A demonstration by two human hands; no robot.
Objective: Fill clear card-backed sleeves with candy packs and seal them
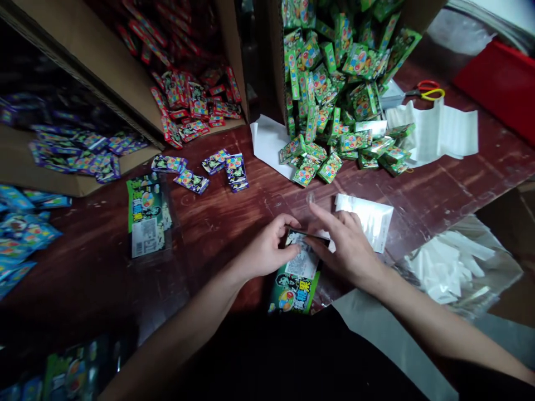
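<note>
Green packet (pixel 292 292) is lying at the lower centre of the frame, below and between the two hands, its long axis running down toward the dark clothing (pixel 251 356) and leaning slightly left. Left hand (pixel 270 250), the nearer one, is gripping the upper left part, thumb pressing over the pale label (pixel 308 264). Right hand (pixel 349 242) is curving by the upper right edge, index finger raised; whether its thumb is pinching anything, I cannot tell. Just beyond it, a white sheet (pixel 376 220) is lying on the surface (pixel 200 223). Farther out, green boxes (pixel 330 167) are spilling across the upper right, purple packs (pixel 237 172) are lying left of centre, and a second packet (pixel 142 206) is resting at left.
</note>
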